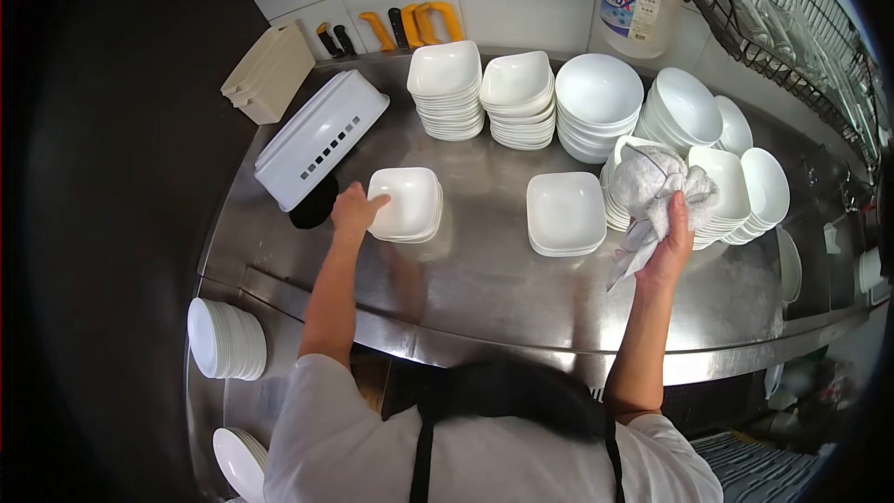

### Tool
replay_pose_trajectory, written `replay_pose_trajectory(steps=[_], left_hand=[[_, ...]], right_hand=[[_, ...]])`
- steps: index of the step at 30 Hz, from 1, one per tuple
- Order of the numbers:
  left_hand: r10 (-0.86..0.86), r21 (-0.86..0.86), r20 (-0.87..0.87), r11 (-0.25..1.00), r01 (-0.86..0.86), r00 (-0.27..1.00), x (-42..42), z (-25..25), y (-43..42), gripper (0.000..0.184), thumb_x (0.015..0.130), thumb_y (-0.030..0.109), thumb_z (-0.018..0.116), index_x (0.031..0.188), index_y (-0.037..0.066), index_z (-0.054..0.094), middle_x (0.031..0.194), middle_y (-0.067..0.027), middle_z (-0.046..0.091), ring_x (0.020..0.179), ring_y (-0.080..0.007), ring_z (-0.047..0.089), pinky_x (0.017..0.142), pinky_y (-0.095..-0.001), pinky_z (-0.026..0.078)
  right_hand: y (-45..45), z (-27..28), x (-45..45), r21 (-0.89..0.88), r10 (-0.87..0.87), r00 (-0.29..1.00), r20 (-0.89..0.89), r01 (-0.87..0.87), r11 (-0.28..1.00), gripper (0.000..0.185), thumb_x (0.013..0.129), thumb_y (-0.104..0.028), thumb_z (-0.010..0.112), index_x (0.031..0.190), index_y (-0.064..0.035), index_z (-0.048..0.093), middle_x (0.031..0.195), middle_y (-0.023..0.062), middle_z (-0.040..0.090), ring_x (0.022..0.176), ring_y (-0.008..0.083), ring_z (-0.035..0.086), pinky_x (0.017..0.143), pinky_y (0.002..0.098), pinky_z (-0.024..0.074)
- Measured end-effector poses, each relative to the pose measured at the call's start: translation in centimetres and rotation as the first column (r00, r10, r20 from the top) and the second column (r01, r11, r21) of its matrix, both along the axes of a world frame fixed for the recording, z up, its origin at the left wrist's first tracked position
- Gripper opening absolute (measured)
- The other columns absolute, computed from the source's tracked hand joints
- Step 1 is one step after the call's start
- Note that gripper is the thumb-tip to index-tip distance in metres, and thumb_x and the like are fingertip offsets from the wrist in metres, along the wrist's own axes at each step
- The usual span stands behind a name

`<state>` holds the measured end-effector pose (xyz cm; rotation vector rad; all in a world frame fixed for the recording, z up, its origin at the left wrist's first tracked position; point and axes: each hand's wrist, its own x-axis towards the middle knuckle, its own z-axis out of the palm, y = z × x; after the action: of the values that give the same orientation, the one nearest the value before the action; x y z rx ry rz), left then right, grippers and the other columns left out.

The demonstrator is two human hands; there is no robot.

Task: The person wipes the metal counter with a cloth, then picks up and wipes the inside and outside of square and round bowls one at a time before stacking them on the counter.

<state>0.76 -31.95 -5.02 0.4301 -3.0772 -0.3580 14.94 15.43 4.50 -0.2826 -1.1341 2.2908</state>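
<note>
My left hand (354,210) is at the left edge of a short stack of white square bowls (406,201), its thumb over the rim and its fingers along the outer side. Bunched up in my right hand (669,250) is a grey-white cloth (652,184), with one end hanging down towards the counter. The cloth partly covers the taller stacks of bowls behind it. Between my hands stands another low stack of square bowls (565,212) on the steel counter (484,289).
Stacked square bowls (445,70) and round bowls (599,88) line the back. An overturned white basket (321,140) lies at left, near a beige container (268,74). Plates (226,339) stand lower left. A wire rack (792,28) hangs upper right, beside a tub of utensils (635,14).
</note>
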Motion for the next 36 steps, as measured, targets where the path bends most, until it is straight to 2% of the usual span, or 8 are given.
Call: replay_pose_trajectory(steps=[8, 11, 14, 20, 23, 30, 33, 36], left_hand=[[-0.037, 0.777, -0.103, 0.621, 0.104, 0.994, -2.5, -5.9, -1.7, 0.036, 0.088, 0.017, 0.065, 0.120, 0.001, 0.061, 0.110, -0.0196, 0.069, 0.104, -0.0313, 0.066, 0.089, -0.0412, 0.050], [-0.240, 0.663, -0.052, 0.718, 0.213, 0.969, -2.5, -3.5, -1.3, 0.040, 0.085, 0.018, 0.069, 0.120, -0.001, 0.062, 0.112, -0.0216, 0.068, 0.106, -0.0343, 0.066, 0.091, -0.0423, 0.049], [-0.299, 0.198, -0.119, 0.927, 0.318, 0.947, -2.3, -2.4, 0.3, 0.042, 0.084, 0.020, 0.070, 0.120, -0.001, 0.063, 0.115, -0.0241, 0.066, 0.107, -0.0375, 0.065, 0.093, -0.0425, 0.050], [-0.275, 0.201, 0.087, 0.946, 0.253, 0.958, -2.9, -0.9, 0.5, 0.047, 0.087, 0.027, 0.069, 0.123, -0.001, 0.062, 0.118, -0.0252, 0.065, 0.111, -0.0376, 0.063, 0.096, -0.0416, 0.049], [-0.344, 0.638, 0.099, 0.742, 0.206, 0.934, -3.2, -2.4, -0.9, 0.050, 0.093, 0.032, 0.064, 0.127, -0.003, 0.058, 0.120, -0.0230, 0.065, 0.112, -0.0331, 0.063, 0.096, -0.0403, 0.048], [-0.064, 0.922, 0.063, 0.387, -0.033, 0.996, 0.7, -7.4, -0.8, 0.036, 0.104, 0.021, 0.048, 0.131, -0.002, 0.053, 0.121, -0.0125, 0.064, 0.108, -0.0223, 0.063, 0.094, -0.0366, 0.050], [0.163, 0.992, 0.118, -0.065, -0.109, 0.980, 3.8, -4.9, 1.0, 0.035, 0.104, 0.021, 0.048, 0.129, -0.002, 0.054, 0.120, -0.0124, 0.065, 0.106, -0.0222, 0.064, 0.093, -0.0359, 0.050], [0.141, 0.966, 0.190, 0.147, -0.211, 0.971, 3.8, -4.7, 0.7, 0.036, 0.103, 0.020, 0.050, 0.130, -0.002, 0.055, 0.118, -0.0123, 0.066, 0.104, -0.0219, 0.065, 0.092, -0.0348, 0.050]], right_hand=[[-5.9, 0.2, 2.5, 0.386, 0.321, 0.943, 0.092, -0.331, 0.861, 0.053, 0.089, -0.021, 0.073, 0.132, 0.0008, 0.052, 0.115, 0.0091, 0.064, 0.102, 0.0164, 0.060, 0.086, 0.0312, 0.0505], [-8.5, -0.4, 1.8, 0.434, 0.459, 0.862, 0.215, -0.506, 0.746, 0.043, 0.087, -0.017, 0.076, 0.122, 0.0004, 0.060, 0.105, 0.0061, 0.067, 0.094, 0.0133, 0.061, 0.083, 0.0296, 0.0503], [-10.5, 0.1, 1.1, 0.474, 0.478, 0.840, 0.256, -0.540, 0.696, 0.035, 0.086, -0.016, 0.077, 0.115, 0.0002, 0.064, 0.098, 0.0048, 0.069, 0.089, 0.0122, 0.062, 0.079, 0.0292, 0.0510], [-10.6, 0.0, 0.3, 0.362, 0.498, 0.833, 0.239, -0.553, 0.751, 0.040, 0.087, -0.021, 0.076, 0.118, 0.0016, 0.063, 0.106, 0.0072, 0.069, 0.094, 0.0131, 0.063, 0.083, 0.0298, 0.0506], [-13.3, -2.2, -0.8, 0.229, 0.523, 0.798, 0.301, -0.593, 0.772, 0.043, 0.087, -0.025, 0.075, 0.119, 0.0023, 0.062, 0.107, 0.0089, 0.069, 0.096, 0.0153, 0.063, 0.085, 0.0309, 0.0501], [-23.3, -15.7, -3.7, 0.348, 0.518, 0.741, 0.427, -0.663, 0.662, 0.048, 0.086, -0.025, 0.075, 0.120, 0.0044, 0.060, 0.111, 0.0134, 0.068, 0.100, 0.0204, 0.064, 0.087, 0.0340, 0.0501], [-23.9, -14.4, -4.3, 0.323, 0.500, 0.776, 0.385, -0.621, 0.714, 0.044, 0.086, -0.025, 0.075, 0.116, 0.0044, 0.062, 0.106, 0.0122, 0.069, 0.096, 0.0200, 0.065, 0.086, 0.0341, 0.0504], [-22.5, -12.6, -4.5, 0.369, 0.543, 0.682, 0.489, -0.726, 0.580, 0.041, 0.087, -0.024, 0.074, 0.115, 0.0037, 0.063, 0.104, 0.0111, 0.070, 0.095, 0.0188, 0.065, 0.084, 0.0331, 0.0513]])
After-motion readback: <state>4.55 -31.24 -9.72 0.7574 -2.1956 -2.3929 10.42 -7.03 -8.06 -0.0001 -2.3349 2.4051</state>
